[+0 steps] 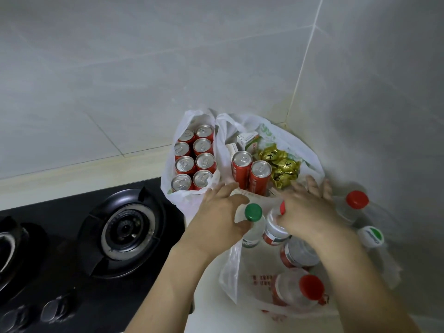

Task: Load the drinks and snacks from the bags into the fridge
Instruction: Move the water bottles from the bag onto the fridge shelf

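Three white plastic bags stand in the counter corner. The left bag [189,200] is packed with several red drink cans [184,164]. The middle bag [310,150] holds two red cans [251,173], small cartons [248,140] and gold-wrapped snacks [282,168]. The near bag [231,272] holds several clear water bottles with red caps [311,286]. My left hand [219,218] curls around the neck of a green-capped bottle [253,211]. My right hand [310,212] lies over a red-capped bottle [275,228], fingers spread toward the middle bag's rim.
A black gas hob with a round burner [125,230] and knobs [54,310] fills the left of the counter. Tiled walls close the corner behind the bags. Another red-capped bottle [356,200] and a white-green cap [371,236] lie at the right.
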`<state>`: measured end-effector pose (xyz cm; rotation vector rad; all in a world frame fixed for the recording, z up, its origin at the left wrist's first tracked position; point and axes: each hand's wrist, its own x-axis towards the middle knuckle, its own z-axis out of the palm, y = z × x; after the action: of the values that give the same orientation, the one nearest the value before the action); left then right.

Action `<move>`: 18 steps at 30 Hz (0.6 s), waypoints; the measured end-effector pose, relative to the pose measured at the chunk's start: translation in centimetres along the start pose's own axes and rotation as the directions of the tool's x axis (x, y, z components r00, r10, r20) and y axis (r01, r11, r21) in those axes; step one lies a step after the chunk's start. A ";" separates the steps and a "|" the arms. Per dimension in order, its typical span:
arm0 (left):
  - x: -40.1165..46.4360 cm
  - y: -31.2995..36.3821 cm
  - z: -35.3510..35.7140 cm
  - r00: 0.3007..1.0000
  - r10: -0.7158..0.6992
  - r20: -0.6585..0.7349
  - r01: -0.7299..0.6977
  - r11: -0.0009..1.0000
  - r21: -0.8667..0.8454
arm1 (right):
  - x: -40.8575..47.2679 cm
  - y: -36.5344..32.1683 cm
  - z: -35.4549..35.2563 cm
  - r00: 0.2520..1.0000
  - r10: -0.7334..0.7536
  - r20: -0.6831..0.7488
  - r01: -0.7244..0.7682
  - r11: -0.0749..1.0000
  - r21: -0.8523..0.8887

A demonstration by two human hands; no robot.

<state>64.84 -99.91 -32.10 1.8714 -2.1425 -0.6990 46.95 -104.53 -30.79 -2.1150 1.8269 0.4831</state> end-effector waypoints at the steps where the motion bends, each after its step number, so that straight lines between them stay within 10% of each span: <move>1: 0.1 0.1 0.1 1.000 0.008 0.003 -0.008 1.000 0.002 | -0.1 0.1 -0.1 1.000 0.007 -0.003 -0.007 1.000 -0.003; 18: 0.5 0.4 1.9 0.999 -0.007 -0.042 0.004 0.998 -0.061 | -0.9 1.3 1.6 0.935 0.067 -0.350 -0.018 0.990 0.142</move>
<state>63.58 -99.96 -33.59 1.8451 -2.0674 -0.7108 45.42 -103.25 -31.81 -2.1788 2.0296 -0.0229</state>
